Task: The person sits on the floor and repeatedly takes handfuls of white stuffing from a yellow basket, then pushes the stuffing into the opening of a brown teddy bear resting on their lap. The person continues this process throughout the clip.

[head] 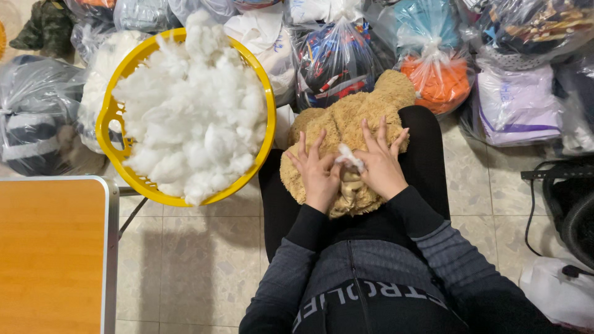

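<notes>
A tan plush toy (346, 124) is laid across the lap of a seated person, resting on the black-clad thighs. Both hands are placed on it side by side, near its lower end. The left hand (317, 173) is laid flat on the plush with its fingers spread, its thumb side turned toward the middle. The right hand (382, 164) is likewise spread over the fabric, and a small tuft of white stuffing (349, 158) is pinched between the thumbs and forefingers of the two hands, just above what appears to be an opening in the toy; whether the tuft is partly inside cannot be told.

To the left of the toy, a round yellow plastic basket (117, 111) is seen, heaped with loose white fibre filling (192, 111). It sits just beside the person's knee. A wooden-topped counter (52, 253) with a pale metal edge is seen at the lower left, near the basket. Tied clear plastic bags (433, 62) of coloured goods are piled along the far side, on the tiled floor (192, 266).
</notes>
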